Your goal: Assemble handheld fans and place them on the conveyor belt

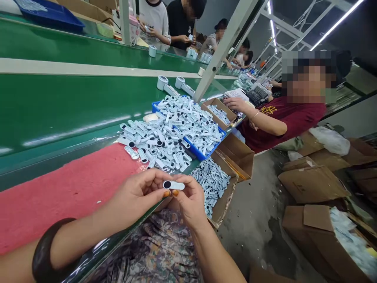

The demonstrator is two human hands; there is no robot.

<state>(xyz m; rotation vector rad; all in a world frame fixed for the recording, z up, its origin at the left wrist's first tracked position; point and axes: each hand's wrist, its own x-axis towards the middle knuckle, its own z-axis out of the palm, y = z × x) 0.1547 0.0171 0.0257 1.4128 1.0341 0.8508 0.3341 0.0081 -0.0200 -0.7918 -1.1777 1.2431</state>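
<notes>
Both of my hands hold one small pale blue plastic piece point(177, 185) with rounded ends and a dark oval at its left end. My left hand point(147, 188) pinches the end with the dark oval. The other end is between the fingers and thumb of my right hand point(191, 196). Just beyond my hands a loose pile of like pieces point(159, 143) lies on the bench. Behind and right of it, a blue tray point(196, 151) is heaped with more of them. A cardboard box point(226, 204) by my right hand holds many more.
A pink cloth point(97, 169) covers the bench at left. Beyond runs a green conveyor belt point(73, 102) with two pale blue handled parts point(169, 86) at its near edge. A co-worker in a maroon shirt point(282, 122) sits at right. Cardboard boxes point(312, 184) stand on the floor.
</notes>
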